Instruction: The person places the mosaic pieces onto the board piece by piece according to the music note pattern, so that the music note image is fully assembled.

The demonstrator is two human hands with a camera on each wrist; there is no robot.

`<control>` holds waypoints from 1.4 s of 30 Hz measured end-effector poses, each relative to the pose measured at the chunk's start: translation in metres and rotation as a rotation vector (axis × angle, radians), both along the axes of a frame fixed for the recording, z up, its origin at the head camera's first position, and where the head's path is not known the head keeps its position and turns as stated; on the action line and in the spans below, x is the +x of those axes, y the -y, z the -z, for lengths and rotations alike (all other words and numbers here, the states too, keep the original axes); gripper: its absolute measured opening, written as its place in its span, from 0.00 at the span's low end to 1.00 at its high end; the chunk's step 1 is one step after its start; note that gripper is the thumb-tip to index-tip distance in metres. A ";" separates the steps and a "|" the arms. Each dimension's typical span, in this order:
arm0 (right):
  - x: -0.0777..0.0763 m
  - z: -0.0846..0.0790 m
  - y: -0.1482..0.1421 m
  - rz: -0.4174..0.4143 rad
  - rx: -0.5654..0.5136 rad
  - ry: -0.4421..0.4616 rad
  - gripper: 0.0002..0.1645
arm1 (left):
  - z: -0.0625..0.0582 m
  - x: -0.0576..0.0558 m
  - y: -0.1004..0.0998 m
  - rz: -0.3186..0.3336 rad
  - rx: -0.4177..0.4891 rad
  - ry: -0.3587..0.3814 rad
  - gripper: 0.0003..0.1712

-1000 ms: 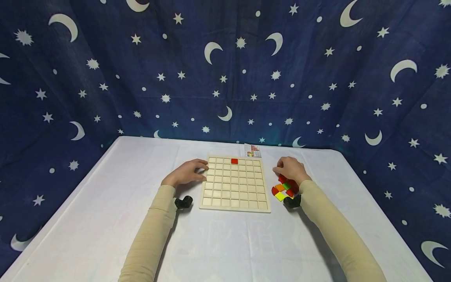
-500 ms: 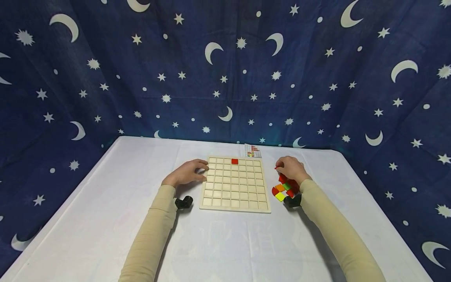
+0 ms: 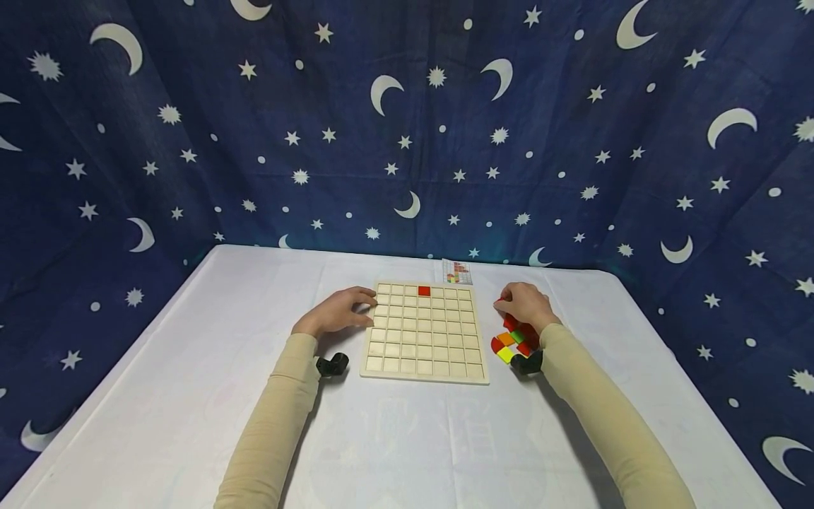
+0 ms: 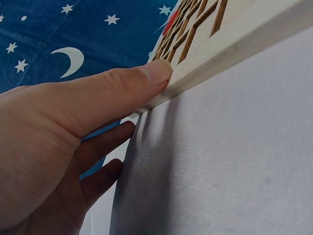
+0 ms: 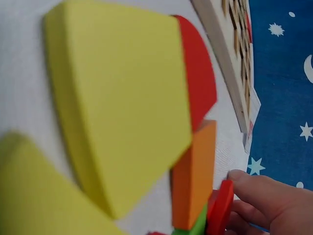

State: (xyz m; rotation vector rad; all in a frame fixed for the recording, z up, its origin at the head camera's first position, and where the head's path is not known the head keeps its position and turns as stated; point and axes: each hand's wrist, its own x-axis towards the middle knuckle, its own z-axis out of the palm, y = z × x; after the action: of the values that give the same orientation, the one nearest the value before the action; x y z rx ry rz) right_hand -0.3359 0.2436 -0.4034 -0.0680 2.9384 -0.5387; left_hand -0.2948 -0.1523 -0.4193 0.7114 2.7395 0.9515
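Observation:
A wooden grid board (image 3: 416, 339) lies on the white table, with one red square tile (image 3: 424, 291) in its far row. My left hand (image 3: 335, 311) is at the board's left edge; in the left wrist view its thumb (image 4: 159, 73) touches the rim, the other fingers loosely spread. To the right of the board, my right hand (image 3: 526, 304) is over the far end of a pile of coloured pieces. Its fingertips pinch a small red piece, mostly hidden by the fingers. Below the hand lie a yellow piece (image 3: 505, 354), an orange piece (image 3: 505, 338), a green piece (image 3: 517, 336) and several red ones.
A small printed card (image 3: 456, 271) with a coloured grid pattern lies behind the board. Black wrist cameras stick out under both wrists, the right one close to the pile. A dark blue curtain (image 3: 407, 141) with moons and stars hangs behind the table.
The right hand has shifted only slightly over the pile; a red piece showed at its fingertips half a second ago and is more covered now. The left hand and board stay put.

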 end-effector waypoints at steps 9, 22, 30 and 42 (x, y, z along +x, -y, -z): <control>-0.002 -0.002 0.004 -0.009 0.032 -0.009 0.18 | -0.001 -0.001 0.000 0.007 -0.009 -0.011 0.27; -0.010 -0.004 0.022 -0.131 0.030 -0.107 0.19 | -0.002 -0.001 0.000 0.014 -0.021 -0.024 0.26; -0.015 -0.003 0.058 -0.336 -0.077 -0.116 0.18 | -0.001 -0.001 0.001 0.004 -0.016 -0.012 0.27; -0.015 -0.003 0.091 -0.430 -0.132 -0.143 0.13 | -0.004 0.003 0.000 0.017 -0.015 -0.027 0.26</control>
State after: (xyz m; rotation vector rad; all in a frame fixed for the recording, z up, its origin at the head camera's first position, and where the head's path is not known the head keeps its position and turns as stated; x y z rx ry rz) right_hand -0.3512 0.1523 -0.4005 -0.7606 2.8838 -0.6763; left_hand -0.2922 -0.1520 -0.4149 0.7491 2.7561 0.9231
